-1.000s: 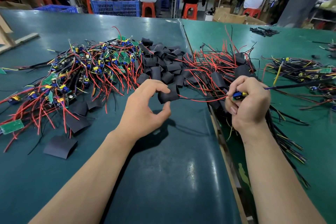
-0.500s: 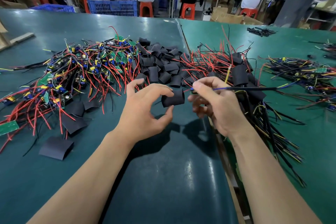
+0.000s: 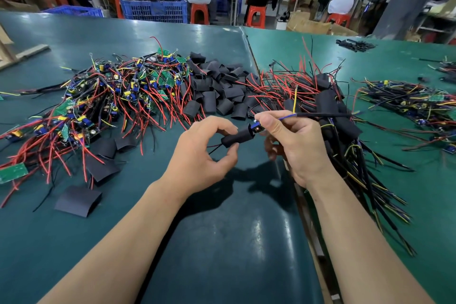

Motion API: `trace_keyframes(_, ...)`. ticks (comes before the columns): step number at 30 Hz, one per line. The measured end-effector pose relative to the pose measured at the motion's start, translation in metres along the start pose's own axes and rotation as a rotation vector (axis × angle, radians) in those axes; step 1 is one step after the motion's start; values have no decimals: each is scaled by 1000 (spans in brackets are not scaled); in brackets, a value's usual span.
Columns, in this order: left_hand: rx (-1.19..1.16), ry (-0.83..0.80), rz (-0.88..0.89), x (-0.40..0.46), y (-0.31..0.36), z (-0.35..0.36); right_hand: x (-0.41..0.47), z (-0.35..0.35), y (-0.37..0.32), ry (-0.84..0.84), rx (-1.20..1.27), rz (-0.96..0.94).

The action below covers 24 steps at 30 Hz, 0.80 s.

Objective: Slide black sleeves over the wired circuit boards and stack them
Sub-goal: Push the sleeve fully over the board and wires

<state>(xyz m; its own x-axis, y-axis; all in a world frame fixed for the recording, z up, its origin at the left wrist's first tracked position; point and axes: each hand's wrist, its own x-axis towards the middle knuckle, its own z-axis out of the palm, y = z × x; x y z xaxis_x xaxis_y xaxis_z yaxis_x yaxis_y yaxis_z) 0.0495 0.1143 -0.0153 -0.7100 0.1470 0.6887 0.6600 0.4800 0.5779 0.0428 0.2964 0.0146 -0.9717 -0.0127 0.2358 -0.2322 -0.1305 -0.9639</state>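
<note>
Matt black sleeve (image 3: 237,137) (rubbery), glossy green table mat (image 3: 222,242); plastic-coated wires (image 3: 148,106)

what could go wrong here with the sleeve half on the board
The board still sticks out of the sleeve, so its parts may snag the rim. The right hand pinches only the thin wires; pushing by them could bend them. The left hand has a light grip, so the sleeve could slip.

Free room: bare counter (image 3: 222,242) in front, between the forearms. Obstacles: tangle of wired boards (image 3: 111,96) left; loose sleeves (image 3: 222,91) centre, far side; sleeved stack (image 3: 328,111) right, touching the right hand (image 3: 293,145); flat sleeve (image 3: 77,201) near-left.
</note>
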Motion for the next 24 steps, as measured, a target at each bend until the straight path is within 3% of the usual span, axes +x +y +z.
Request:
trace_keyframes(12, -46, 43, -15, 0, -3, 3, 0, -3, 5, -120, -29, 11)
trace_keyframes(24, 30, 66, 72, 3, -5, 2, 2, -3, 4, -27, 12, 93)
